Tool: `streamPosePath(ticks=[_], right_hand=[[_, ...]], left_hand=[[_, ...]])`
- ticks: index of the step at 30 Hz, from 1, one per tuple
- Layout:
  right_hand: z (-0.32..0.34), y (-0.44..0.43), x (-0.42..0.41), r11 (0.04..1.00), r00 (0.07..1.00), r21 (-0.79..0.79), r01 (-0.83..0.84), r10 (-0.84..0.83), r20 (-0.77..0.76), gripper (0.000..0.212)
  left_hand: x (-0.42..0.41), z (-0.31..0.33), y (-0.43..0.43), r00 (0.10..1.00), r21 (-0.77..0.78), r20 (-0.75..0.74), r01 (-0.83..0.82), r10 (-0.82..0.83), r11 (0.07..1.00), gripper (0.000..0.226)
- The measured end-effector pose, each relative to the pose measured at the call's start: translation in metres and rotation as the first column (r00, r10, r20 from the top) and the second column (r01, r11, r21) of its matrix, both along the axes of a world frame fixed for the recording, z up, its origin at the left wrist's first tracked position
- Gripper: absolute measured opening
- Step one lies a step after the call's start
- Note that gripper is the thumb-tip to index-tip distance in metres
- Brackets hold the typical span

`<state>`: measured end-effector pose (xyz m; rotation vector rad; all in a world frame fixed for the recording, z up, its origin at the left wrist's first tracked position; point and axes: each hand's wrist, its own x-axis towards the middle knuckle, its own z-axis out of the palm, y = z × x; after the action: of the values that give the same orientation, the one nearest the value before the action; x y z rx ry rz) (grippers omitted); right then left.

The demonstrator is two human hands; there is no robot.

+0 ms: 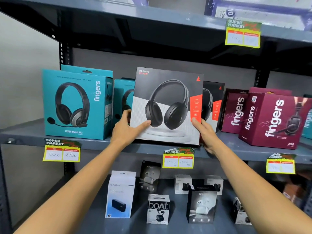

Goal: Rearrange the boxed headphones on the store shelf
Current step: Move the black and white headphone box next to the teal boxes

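Note:
A black, white and red Rockerz headphone box (168,105) stands upright at the front of the middle shelf (23,132). My left hand (128,130) grips its lower left edge, thumb across the front. My right hand (205,132) holds its lower right edge. A second Rockerz box (212,102) stands right behind it. Left of it are a teal fingers headset box (76,105) and another teal box (124,97) partly hidden. To the right stand maroon fingers boxes (273,119), one set further back (234,110).
Yellow price tags (61,152) (179,159) hang on the shelf edge. The lower shelf holds small earbud and speaker boxes, among them a white box (120,195) and a boat box (157,209). An upper shelf (152,16) sits close overhead.

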<state>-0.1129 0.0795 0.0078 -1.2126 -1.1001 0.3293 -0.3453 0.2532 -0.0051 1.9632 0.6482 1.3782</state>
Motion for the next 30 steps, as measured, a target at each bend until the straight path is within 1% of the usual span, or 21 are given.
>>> streamPosePath(ticks=[3, 5, 7, 12, 15, 19, 24, 27, 30], right_hand=[[-0.002, -0.005, -0.001, 0.999, 0.999, -0.005, -0.037, 0.037, 0.016, 0.056], [-0.004, -0.009, 0.001, 1.0, 0.998, 0.007, -0.031, 0.03, 0.046, 0.053], [-0.005, -0.012, 0.003, 1.0, 0.997, 0.008, -0.009, 0.008, 0.079, 0.047], [0.001, -0.038, 0.026, 0.996, 0.992, 0.062, 0.065, -0.071, 0.1, 0.061], [0.01, -0.059, 0.049, 0.988, 0.984, 0.107, 0.11, -0.124, 0.13, 0.053], [0.02, -0.082, 0.082, 0.968, 0.957, 0.133, 0.214, -0.235, 0.172, 0.047], [0.015, -0.101, 0.11, 0.947, 0.927, 0.096, 0.306, -0.319, 0.195, 0.044], [-0.001, -0.101, 0.123, 0.945, 0.921, 0.039, 0.324, -0.325, 0.216, 0.046], [-0.003, -0.098, 0.131, 0.947, 0.922, 0.005, 0.322, -0.315, 0.226, 0.047]], left_hand=[[-0.003, 0.001, -0.002, 0.998, 0.016, -0.051, 0.021, -0.02, 1.0, 0.101], [-0.002, 0.002, -0.005, 0.996, 0.028, -0.084, 0.014, -0.011, 1.0, 0.103], [0.0, 0.002, -0.008, 0.997, 0.024, -0.08, 0.0, 0.002, 1.0, 0.106], [0.034, 0.005, -0.036, 0.998, 0.041, -0.06, -0.008, 0.01, 0.999, 0.099], [0.07, 0.012, -0.06, 0.999, 0.062, -0.043, -0.006, 0.008, 0.998, 0.092], [0.115, 0.028, -0.087, 0.999, 0.102, -0.028, 0.02, -0.018, 0.995, 0.093], [0.148, 0.032, -0.108, 0.996, 0.076, -0.068, 0.06, -0.055, 0.995, 0.087], [0.156, 0.015, -0.112, 0.992, 0.065, -0.121, 0.056, -0.048, 0.996, 0.082], [0.159, 0.008, -0.113, 0.991, 0.088, -0.133, 0.021, -0.009, 0.996, 0.081]])
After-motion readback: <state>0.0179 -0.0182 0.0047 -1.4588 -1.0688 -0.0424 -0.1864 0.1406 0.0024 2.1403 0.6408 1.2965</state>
